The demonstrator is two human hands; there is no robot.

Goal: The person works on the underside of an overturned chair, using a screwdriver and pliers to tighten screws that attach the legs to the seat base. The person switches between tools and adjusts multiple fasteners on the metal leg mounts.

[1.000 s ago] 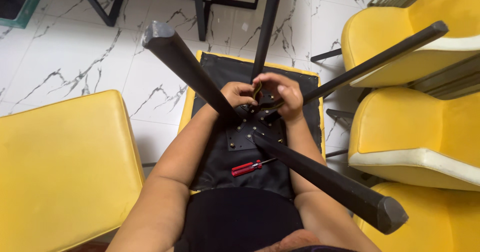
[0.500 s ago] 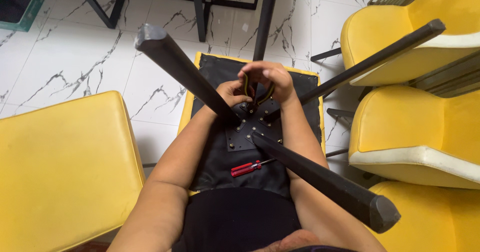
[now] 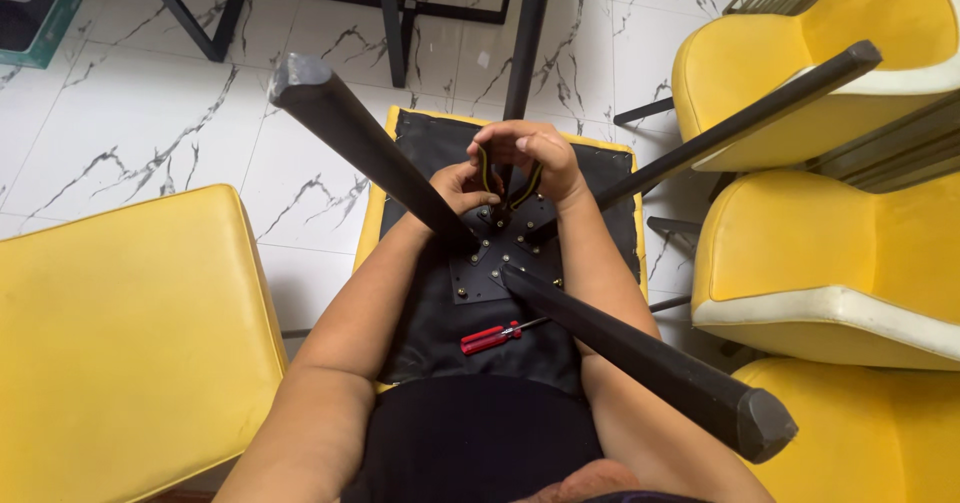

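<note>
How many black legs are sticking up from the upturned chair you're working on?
4: one leg rises toward upper left, one toward lower right, one toward upper right, and one straight up behind the hands.

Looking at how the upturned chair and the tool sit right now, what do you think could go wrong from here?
The red screwdriver lies loose on the sloping black underside of the upturned chair; it may slide off. The near chair leg points up towards the person, so leaning in might mean a knock. Both the left hand and right hand crowd the tool with yellow-and-black handles at the metal plate; a slip could pinch fingers.
</note>
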